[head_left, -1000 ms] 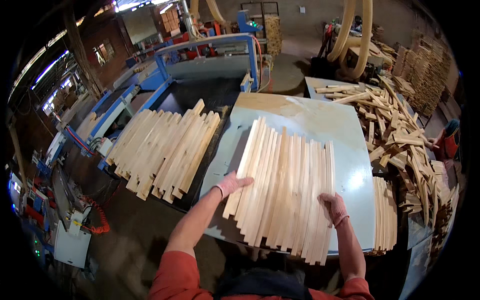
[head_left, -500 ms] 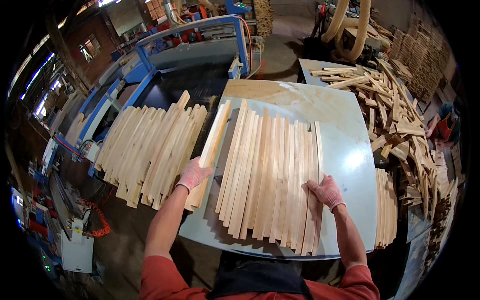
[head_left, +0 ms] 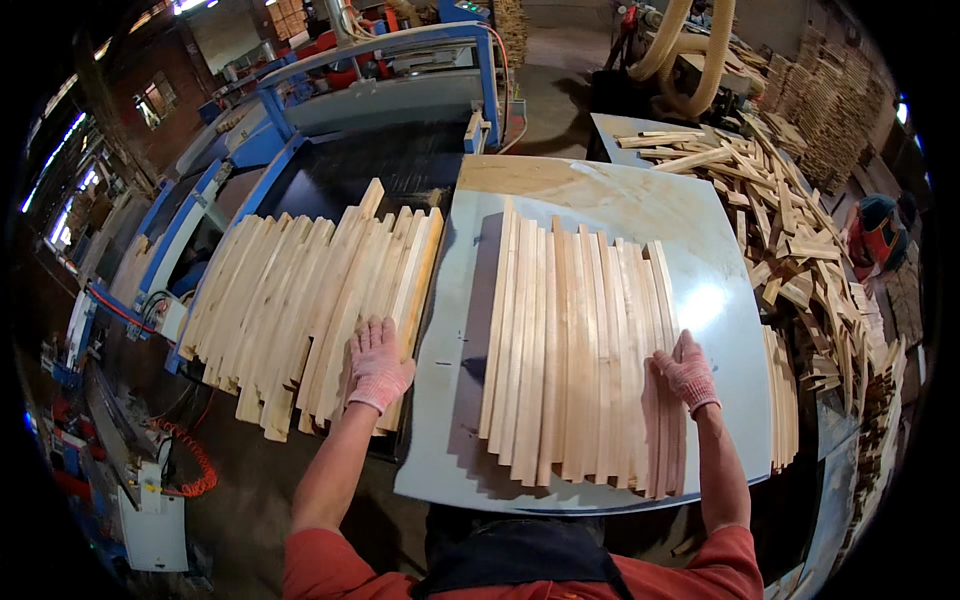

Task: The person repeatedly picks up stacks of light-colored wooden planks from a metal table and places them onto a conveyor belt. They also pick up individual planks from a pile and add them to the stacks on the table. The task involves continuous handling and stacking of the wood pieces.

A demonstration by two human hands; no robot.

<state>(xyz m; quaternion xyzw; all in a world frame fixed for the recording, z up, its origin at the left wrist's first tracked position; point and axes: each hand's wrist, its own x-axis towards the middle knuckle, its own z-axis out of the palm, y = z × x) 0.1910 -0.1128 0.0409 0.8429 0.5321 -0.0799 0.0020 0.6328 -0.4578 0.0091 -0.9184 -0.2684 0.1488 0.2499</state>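
My left hand (head_left: 380, 368), in a pinkish knit glove, lies flat with fingers stretched over the near part of a row of pale wooden strips (head_left: 285, 310). That row rests side by side on the dark machine bed (head_left: 385, 160), its right edge formed by a strip with a yellower side. On the pale table (head_left: 620, 195) lies a second row of wooden strips (head_left: 570, 350), their ends uneven. My right hand (head_left: 688, 372), gloved alike, rests against this row's right edge, fingers extended and thumb over the outer strips. Neither hand grips a strip.
A blue machine frame (head_left: 380, 42) spans the bed's far end. Right of the table, loose wood offcuts (head_left: 790, 230) are heaped, with a person (head_left: 878, 235) beyond them. Another stack of strips (head_left: 782, 400) stands beside the table's right edge. A red coiled hose (head_left: 200, 465) hangs at lower left.
My left hand has moved left with the strips it held, set them against the left row and let go. It now lies flat. My right hand stays at the table row's right edge.
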